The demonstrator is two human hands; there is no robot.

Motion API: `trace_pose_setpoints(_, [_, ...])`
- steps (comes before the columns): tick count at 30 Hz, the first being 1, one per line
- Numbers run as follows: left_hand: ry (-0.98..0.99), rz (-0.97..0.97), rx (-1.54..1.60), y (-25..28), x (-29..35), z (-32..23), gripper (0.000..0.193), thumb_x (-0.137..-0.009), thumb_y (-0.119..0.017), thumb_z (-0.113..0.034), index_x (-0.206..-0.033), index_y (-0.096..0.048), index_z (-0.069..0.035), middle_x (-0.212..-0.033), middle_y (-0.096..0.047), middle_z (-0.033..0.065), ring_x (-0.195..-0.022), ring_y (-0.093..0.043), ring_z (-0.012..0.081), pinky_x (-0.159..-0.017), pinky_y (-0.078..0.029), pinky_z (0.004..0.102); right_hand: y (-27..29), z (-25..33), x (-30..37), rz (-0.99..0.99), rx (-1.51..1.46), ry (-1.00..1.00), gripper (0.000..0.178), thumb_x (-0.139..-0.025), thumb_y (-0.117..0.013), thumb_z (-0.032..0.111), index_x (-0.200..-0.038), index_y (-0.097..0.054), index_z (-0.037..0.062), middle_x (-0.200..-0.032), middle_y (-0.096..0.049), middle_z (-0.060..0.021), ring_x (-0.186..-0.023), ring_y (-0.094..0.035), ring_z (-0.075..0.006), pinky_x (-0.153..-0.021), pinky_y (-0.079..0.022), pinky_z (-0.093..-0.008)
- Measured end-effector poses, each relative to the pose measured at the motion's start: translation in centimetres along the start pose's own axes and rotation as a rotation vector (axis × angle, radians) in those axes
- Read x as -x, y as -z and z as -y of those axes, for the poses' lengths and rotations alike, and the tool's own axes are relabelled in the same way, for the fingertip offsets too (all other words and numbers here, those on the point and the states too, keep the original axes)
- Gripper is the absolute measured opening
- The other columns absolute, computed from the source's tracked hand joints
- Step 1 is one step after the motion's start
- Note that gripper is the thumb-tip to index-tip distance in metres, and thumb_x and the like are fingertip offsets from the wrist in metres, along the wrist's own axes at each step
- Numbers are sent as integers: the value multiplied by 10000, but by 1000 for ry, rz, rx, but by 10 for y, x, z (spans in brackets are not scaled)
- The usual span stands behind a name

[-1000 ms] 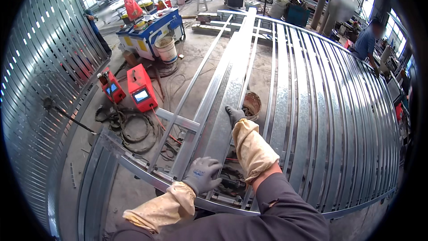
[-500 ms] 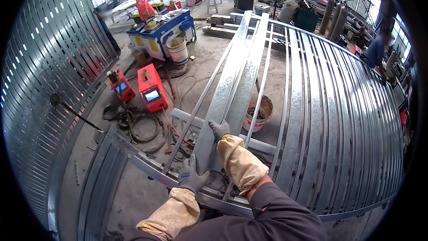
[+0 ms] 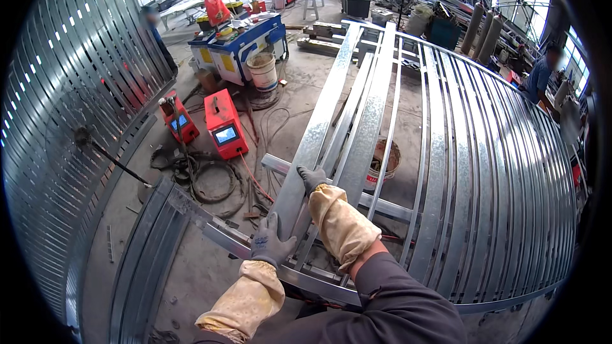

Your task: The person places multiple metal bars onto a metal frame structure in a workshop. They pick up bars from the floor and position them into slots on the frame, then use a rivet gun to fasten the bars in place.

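Observation:
A long flat galvanized steel slat (image 3: 322, 118) runs away from me across the left part of a big curved metal frame (image 3: 322, 288). My left hand (image 3: 272, 242), in a grey glove, holds its near end, thumb on the right side and fingers toward the left edge. Farther up, my gloved right hand (image 3: 312, 179) grips the slat's right edge; its fingertips rest on top, while the thumb is hidden. Just right of it lie a narrower bar (image 3: 347, 118) and another wide slat (image 3: 366, 146), apart from the held one. Tan sleeve covers wrap both my forearms.
Two red machines with screens (image 3: 224, 129) stand on the floor at left beside coiled cables (image 3: 213, 181). Behind are a blue-and-white workbench (image 3: 236, 57) and a bucket (image 3: 262, 73). Another slatted panel (image 3: 70, 102) rises at far left. A person (image 3: 540, 76) is at the far right.
The held slat has shifted left with both my hands, covering the thin bar there. A wider gap now separates it from the slats on its right. The view has also shifted slightly.

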State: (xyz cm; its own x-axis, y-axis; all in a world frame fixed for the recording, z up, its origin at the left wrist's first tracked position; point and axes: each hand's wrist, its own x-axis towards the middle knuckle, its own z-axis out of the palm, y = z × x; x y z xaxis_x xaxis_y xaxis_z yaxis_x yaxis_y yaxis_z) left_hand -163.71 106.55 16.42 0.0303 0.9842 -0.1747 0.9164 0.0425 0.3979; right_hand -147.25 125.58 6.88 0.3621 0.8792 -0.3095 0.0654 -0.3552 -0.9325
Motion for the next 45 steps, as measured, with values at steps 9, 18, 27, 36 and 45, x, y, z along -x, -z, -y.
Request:
trace_pose_setpoints(9, [23, -48, -39, 1, -17, 13, 942, -738, -788, -455, -1513, -393, -92, -1333, -487, 166, -1207, -563, 356, -983, -491, 457, -31, -19, -30, 27, -136, 80, 546, -819, -813, 293, -1182, -643, -78, -1006, -723, -182, -851, -708, -262, -736, -565, -386])
trace_pose_setpoints(18, [-38, -88, -33, 12, -58, 69, 934, -726, -811, -432, -1501, -412, -97, -1372, -511, 201, -1216, -560, 380, -1020, -472, 450, -23, 14, -28, 453, -149, -152, 618, -906, -723, 313, -1355, -489, -41, -967, -650, -138, -792, -689, -270, -564, -593, -422])
trace_pose_setpoints(27, [51, 140, -167, 25, -123, 144, 1086, -651, -877, -409, -1542, -334, -108, -1409, -516, 191, -1273, -551, 353, -1071, -454, 429, 66, -16, 131, 548, -303, -220, 541, -994, -632, 227, -1443, -433, 0, -1183, -650, -133, -958, -664, -193, -714, -564, -286])
trace_pose_setpoints(36, [-10, 239, -183, 11, -133, 135, 1167, -667, -863, -480, -1575, -245, -88, -1466, -466, 223, -1322, -519, 376, -1078, -444, 447, 124, -62, 182, 363, -226, -329, 486, -976, -661, 149, -1401, -475, 7, -1104, -647, -86, -870, -619, -112, -642, -506, -219])
trace_pose_setpoints(45, [-136, 206, -21, -6, -144, 149, 1172, -641, -871, -473, -1556, -252, -83, -1412, -515, 256, -1288, -546, 391, -1082, -426, 444, 103, -41, 203, 379, 217, -60, 551, -925, -702, 196, -1392, -506, -22, -1145, -672, -133, -1053, -651, -165, -924, -527, -304])
